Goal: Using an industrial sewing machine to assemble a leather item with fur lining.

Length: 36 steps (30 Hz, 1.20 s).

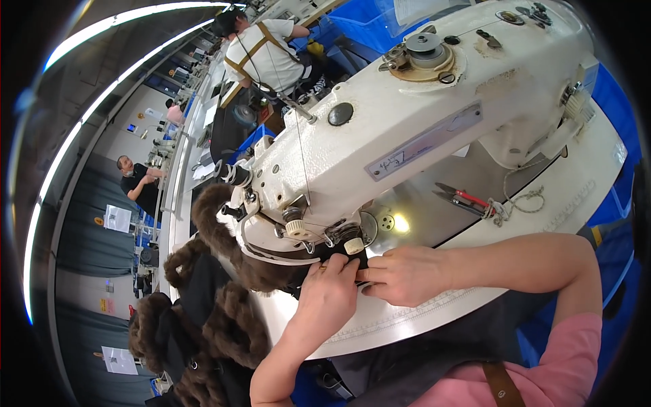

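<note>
A white sewing machine (pixel 319 163) spans the middle of the view. Black fabric (pixel 361 260) with brown fur (pixel 261 271) attached lies under its head, near the needle area. My left hand (pixel 329 288) grips the black fabric, knuckles bent and fingertips pressed down just in front of the presser area. Close beside it, my right hand (pixel 410 277) pinches the fabric's near edge, its fingers pointing left. The two hands almost touch. The needle tip and the stitched spot are hidden behind the machine head and my fingers.
Red-handled thread snips (pixel 468 200) lie on the machine bed beside a tangled cord (pixel 523 198). Black pieces with brown fur trim (pixel 234 325) hang off the left side. Blue bins (pixel 359 24) stand behind. A person in a white shirt (pixel 268 57) works beyond; another stands farther left.
</note>
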### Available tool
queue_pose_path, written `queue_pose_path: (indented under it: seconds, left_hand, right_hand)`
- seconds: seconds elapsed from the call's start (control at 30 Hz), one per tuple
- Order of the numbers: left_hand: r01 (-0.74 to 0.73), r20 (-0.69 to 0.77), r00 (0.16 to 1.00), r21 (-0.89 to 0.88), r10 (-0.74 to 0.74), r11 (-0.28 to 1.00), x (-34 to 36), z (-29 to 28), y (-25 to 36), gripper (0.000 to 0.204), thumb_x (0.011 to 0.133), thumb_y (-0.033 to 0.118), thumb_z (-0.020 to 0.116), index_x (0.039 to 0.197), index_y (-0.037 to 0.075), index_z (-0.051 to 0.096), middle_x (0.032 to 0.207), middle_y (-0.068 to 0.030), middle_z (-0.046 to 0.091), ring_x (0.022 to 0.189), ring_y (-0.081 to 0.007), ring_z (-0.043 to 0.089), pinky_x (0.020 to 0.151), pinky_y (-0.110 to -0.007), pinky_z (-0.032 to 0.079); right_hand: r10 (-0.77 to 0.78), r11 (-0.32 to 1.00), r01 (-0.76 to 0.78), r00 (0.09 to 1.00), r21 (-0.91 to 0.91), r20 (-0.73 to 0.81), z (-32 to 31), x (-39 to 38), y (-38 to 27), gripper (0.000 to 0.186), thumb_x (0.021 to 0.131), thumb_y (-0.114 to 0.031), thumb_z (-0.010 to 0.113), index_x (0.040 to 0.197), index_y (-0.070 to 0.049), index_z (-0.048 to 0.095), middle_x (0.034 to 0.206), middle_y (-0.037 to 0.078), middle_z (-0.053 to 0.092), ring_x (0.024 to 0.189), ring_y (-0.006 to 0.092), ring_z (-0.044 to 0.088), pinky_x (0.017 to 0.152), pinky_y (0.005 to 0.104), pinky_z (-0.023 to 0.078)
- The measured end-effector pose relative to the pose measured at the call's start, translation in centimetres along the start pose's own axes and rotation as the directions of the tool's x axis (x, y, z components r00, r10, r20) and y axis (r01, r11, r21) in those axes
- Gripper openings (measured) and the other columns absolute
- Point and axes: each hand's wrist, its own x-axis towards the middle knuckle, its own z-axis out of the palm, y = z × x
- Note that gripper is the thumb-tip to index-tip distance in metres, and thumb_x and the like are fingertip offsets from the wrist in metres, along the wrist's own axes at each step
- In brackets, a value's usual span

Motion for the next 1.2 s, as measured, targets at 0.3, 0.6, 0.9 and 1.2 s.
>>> queue_pose_path:
  seconds: [0.3, 0.6, 0.9, 1.2]
  left_hand:
    - [0.139, 0.118, 0.983, 0.022, -0.14, 0.99, 2.2, -0.1, 0.0, 0.022, 0.085, 0.025, 0.071, 0.084, 0.003, 0.067, 0.082, -0.0119, 0.062, 0.057, -0.0298, 0.064, 0.048, -0.039, 0.05]
    - [0.195, -0.046, 0.979, -0.067, -0.198, 0.979, 0.7, 1.0, 0.0, 0.016, 0.081, 0.019, 0.074, 0.08, 0.004, 0.068, 0.08, -0.0071, 0.061, 0.055, -0.027, 0.063, 0.048, -0.035, 0.049]
    - [0.303, -0.104, 0.922, -0.408, -0.374, 0.861, -0.9, 1.7, -0.6, 0.016, 0.078, -0.003, 0.069, 0.092, 0.0, 0.064, 0.084, -0.0108, 0.064, 0.056, -0.02, 0.062, 0.053, -0.034, 0.052]
    - [0.28, -0.205, 0.922, -0.228, -0.327, 0.932, -0.2, 2.6, 0.0, 0.021, 0.082, 0.0, 0.064, 0.102, -0.003, 0.06, 0.083, -0.0139, 0.058, 0.054, -0.0243, 0.057, 0.051, -0.035, 0.047]
  right_hand:
    - [-0.235, 0.972, 0.233, 0.967, 0.032, 0.095, -1.5, -0.8, -1.0, 0.015, 0.071, -0.018, 0.061, 0.079, -0.005, 0.064, 0.096, 0.006, 0.064, 0.081, 0.0199, 0.059, 0.07, 0.0312, 0.049]
    - [-0.052, 0.959, 0.035, 0.997, -0.283, -0.05, -1.0, -0.9, -0.5, 0.012, 0.07, -0.017, 0.06, 0.074, -0.006, 0.062, 0.079, 0.003, 0.06, 0.082, 0.0194, 0.056, 0.073, 0.0302, 0.046]
    - [0.132, 0.981, -0.134, 0.991, -0.139, -0.025, -1.0, -0.6, 0.6, 0.035, 0.077, -0.016, 0.062, 0.108, -0.001, 0.067, 0.116, 0.009, 0.064, 0.104, 0.0196, 0.056, 0.087, 0.0321, 0.042]
    - [0.181, 0.982, -0.179, 0.983, -0.056, 0.037, -1.1, -0.1, 0.9, 0.039, 0.081, -0.016, 0.061, 0.117, 0.0, 0.063, 0.123, 0.011, 0.062, 0.114, 0.0217, 0.053, 0.092, 0.0348, 0.04]
